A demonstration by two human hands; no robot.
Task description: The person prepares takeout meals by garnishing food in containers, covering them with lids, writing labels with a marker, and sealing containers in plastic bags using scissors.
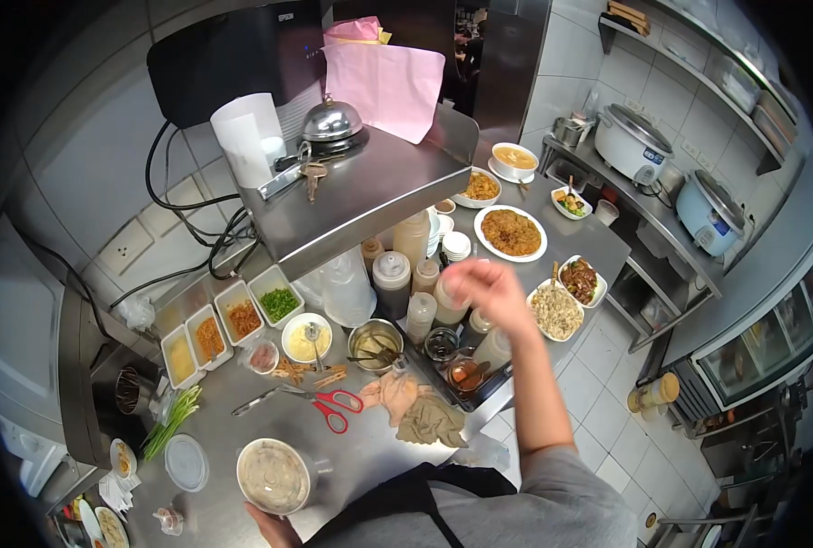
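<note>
Left hand point(273, 527) holds a tub point(275, 477) over the steel tabletop point(219, 388); right hand point(488, 290), grip unclear, is above bottles point(392, 283), tiled floor point(607, 388) rightward.

Squeeze bottles point(421, 316) crowd the space beside my right hand point(481, 290); the steel shelf point(370, 187) bars its upper left. Beyond my left hand point(273, 527), a strip of counter point(283, 426) gives passage between tub point(274, 476) and scissors point(333, 402); a round lid point(186, 462) obstructs leftward.
</note>
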